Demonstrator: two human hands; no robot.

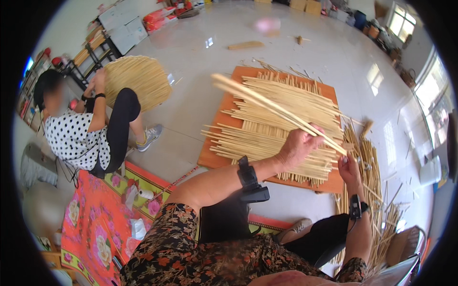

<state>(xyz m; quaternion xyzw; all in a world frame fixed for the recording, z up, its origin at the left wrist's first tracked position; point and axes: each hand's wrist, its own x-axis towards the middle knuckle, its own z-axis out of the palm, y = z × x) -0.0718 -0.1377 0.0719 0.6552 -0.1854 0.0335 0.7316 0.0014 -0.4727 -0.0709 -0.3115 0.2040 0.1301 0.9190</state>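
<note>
The person's left hand is closed around a few long, pale plant stalks, gripping them well toward their near right end, while the right hand has its fingers bent up at that end; whether they pinch the stalks or merely touch them, I cannot tell. The stalks slant above a partly woven stalk mat lying on an orange board, their far left ends unsupported and blurred. With so much length beyond the grip, those ends could dip and catch in the mat's uneven left fringe, dragging loose strips out of line. The near left part shows gaps between strips, so a snag there would probably disturb the weave most. A hard squeeze or sharp bend at the left hand might split a dry stalk; too slack a hold might let one slide out of the bundle. The camera-like device on the left wrist could also hook projecting tips if that arm dropped toward the mat's near edge. To the right, the loose stalk heap lies close beside the board, and the right forearm could brush it and scatter pieces.
</note>
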